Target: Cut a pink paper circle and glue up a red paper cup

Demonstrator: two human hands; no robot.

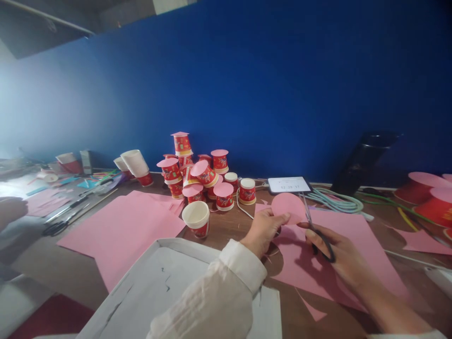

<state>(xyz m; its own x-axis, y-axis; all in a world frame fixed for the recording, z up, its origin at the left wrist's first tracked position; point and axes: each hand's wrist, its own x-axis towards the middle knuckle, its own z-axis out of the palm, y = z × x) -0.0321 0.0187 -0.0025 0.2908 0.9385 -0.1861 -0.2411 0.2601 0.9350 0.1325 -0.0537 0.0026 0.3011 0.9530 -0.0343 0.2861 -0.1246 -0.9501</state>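
Observation:
My left hand [263, 230] pinches a round pink paper disc [287, 207] and holds it up above the table. My right hand [339, 254] grips a pair of scissors [312, 226] by their dark handles, with the blades at the disc's right edge. Under both hands lies a large pink paper sheet [356, 263]. A white sleeve covers my left forearm.
A pile of red paper cups [201, 176] with pink lids stands behind, and one upright cup [197, 219] is nearer. Pink sheets [123, 230] lie left, a white tray [158, 292] lies in front, and a phone [288, 184] and cable [335, 200] lie behind. Another person's hand [12, 209] is at far left.

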